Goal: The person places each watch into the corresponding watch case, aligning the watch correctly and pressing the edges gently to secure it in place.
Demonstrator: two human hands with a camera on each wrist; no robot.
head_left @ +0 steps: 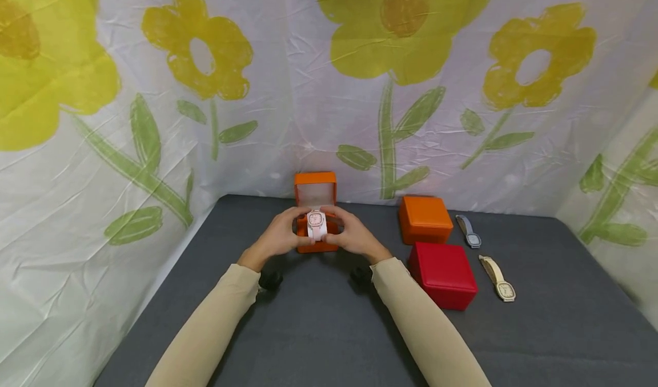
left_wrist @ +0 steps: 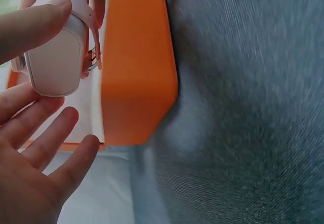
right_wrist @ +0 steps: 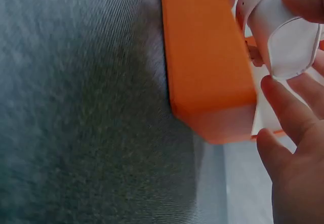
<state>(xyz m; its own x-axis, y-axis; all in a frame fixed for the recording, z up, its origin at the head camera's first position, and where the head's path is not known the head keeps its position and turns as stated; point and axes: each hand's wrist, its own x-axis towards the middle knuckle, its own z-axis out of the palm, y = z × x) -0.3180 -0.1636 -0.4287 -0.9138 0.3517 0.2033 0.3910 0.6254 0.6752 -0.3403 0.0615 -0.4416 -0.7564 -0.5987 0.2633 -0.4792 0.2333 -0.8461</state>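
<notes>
A pink watch (head_left: 316,220) is wrapped around a white watch cushion (left_wrist: 55,64), its square dial facing up toward the head camera. My left hand (head_left: 281,231) grips the cushion's left end with thumb and fingers. On the opposite end, my right hand (head_left: 353,234) holds it the same way, its thumb and fingertips on the white end face in the right wrist view. Watch and cushion are over an orange watch box (head_left: 317,249), whose lid stands raised behind them with a pale lining. The strap's buckle (left_wrist: 93,57) hangs on the side near the box wall.
On the right, a closed orange box (head_left: 425,220) stands behind a closed red box (head_left: 443,275). Beside them lie a blue-grey watch (head_left: 469,232) and a cream watch (head_left: 497,278). A flower-printed curtain (head_left: 288,119) hangs behind the dark grey table (head_left: 329,335).
</notes>
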